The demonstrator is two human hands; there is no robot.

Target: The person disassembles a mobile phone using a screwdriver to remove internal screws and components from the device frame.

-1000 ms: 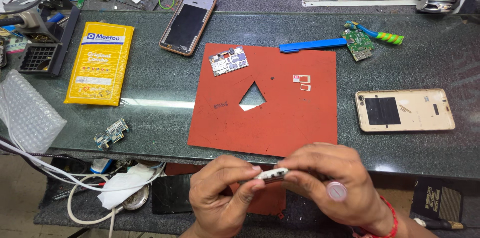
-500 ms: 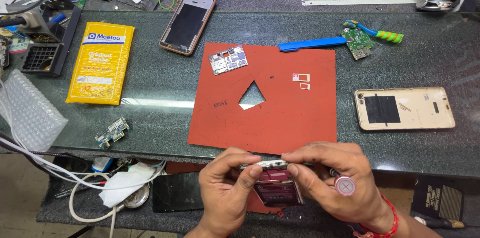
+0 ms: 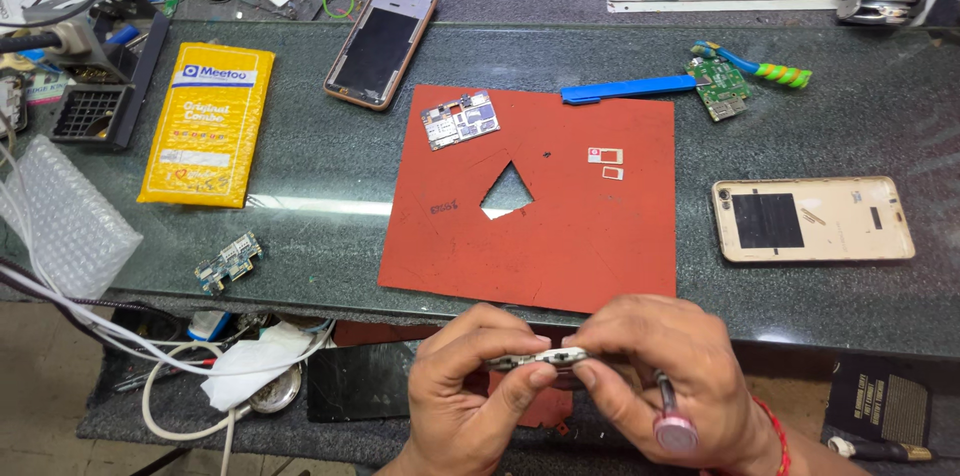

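Both my hands are together below the table's front edge, pinching a small flat metal phone part (image 3: 545, 357) between thumbs and fingers. My left hand (image 3: 470, 391) grips its left end. My right hand (image 3: 665, 381) grips its right end and also keeps a small screwdriver (image 3: 672, 421) with a pink cap tucked against the palm. Just above them a red work mat (image 3: 570, 226) with a triangular cut-out lies on the dark table (image 3: 300, 236), carrying a small circuit board (image 3: 460, 120) and two tiny card trays (image 3: 606, 162).
A gold phone back cover (image 3: 812, 219) lies right of the mat. A phone (image 3: 380, 44) in a brown case, a yellow packet (image 3: 207, 124), a blue pry tool (image 3: 625, 89), a green board (image 3: 718, 89), bubble wrap (image 3: 50, 221) and a small board (image 3: 229, 261) lie around. White cables (image 3: 170, 376) hang below.
My hands have shifted a little while keeping hold of the metal part, turning it between the fingers. The screwdriver's pink cap now points down by my right palm. The table items are as before.
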